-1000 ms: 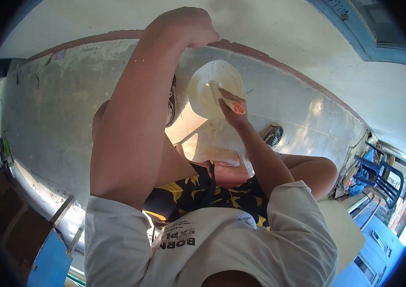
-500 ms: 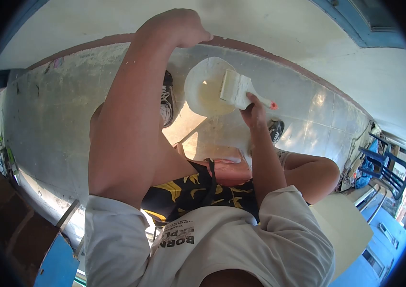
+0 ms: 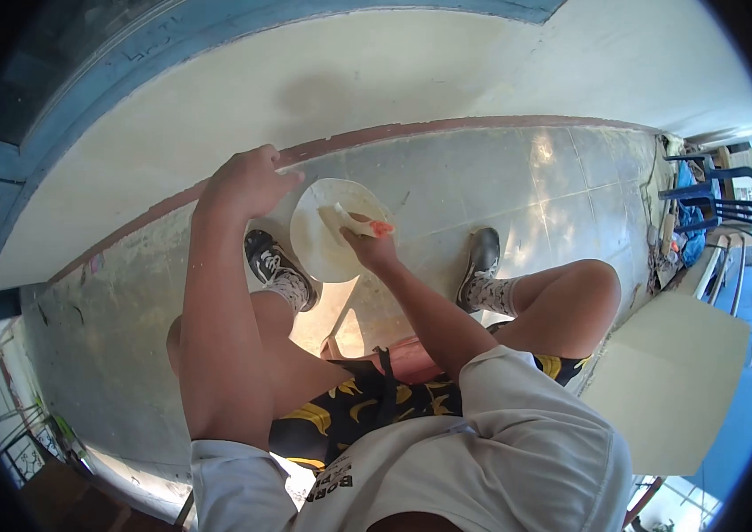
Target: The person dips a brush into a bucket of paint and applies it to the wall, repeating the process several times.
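Note:
My right hand (image 3: 371, 246) is closed round the handle of a wide paintbrush (image 3: 354, 225), whose handle end is smeared red. Its head points down into a round white bucket (image 3: 309, 197) of pale paint standing on the floor, so the bristles are mostly hidden. My left hand (image 3: 254, 182) is raised beyond the bucket's left side, in front of the wall's base in this view. Its thumb stands apart from the loosely bent fingers, and nothing shows in it.
A pale wall (image 3: 411, 66) with a reddish-brown bottom strip (image 3: 447, 126) runs ahead. My shoes (image 3: 480, 262) stand on either side of the bucket on the grey tiled floor (image 3: 518, 191). Blue plastic chairs (image 3: 720, 211) are at the right, beside a pale board (image 3: 673, 381).
My right hand has brought the brush left and tipped its head down into the bucket. My left hand has come lower and left in view. The head view has shifted, showing more wall.

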`<control>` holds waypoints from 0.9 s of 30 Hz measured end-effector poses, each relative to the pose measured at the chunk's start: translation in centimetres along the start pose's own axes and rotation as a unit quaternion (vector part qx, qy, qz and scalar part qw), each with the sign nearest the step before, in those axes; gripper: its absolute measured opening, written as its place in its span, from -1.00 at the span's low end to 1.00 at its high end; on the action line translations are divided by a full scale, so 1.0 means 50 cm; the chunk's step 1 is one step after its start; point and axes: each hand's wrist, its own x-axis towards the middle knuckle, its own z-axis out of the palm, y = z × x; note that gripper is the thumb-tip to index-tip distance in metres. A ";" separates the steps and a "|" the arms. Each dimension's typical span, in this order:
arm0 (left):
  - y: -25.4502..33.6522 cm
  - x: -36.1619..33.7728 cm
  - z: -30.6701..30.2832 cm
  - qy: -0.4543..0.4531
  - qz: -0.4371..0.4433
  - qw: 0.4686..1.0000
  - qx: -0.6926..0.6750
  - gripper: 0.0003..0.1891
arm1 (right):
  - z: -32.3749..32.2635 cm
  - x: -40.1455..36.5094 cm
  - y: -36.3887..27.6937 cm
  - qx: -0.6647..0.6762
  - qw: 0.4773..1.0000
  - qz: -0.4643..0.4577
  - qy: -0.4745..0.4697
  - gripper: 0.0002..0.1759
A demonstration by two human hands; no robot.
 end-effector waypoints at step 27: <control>0.068 0.043 0.002 -0.052 0.002 0.999 -0.007 -0.35 | -0.011 -0.062 0.000 0.295 0.933 0.181 0.098 -0.49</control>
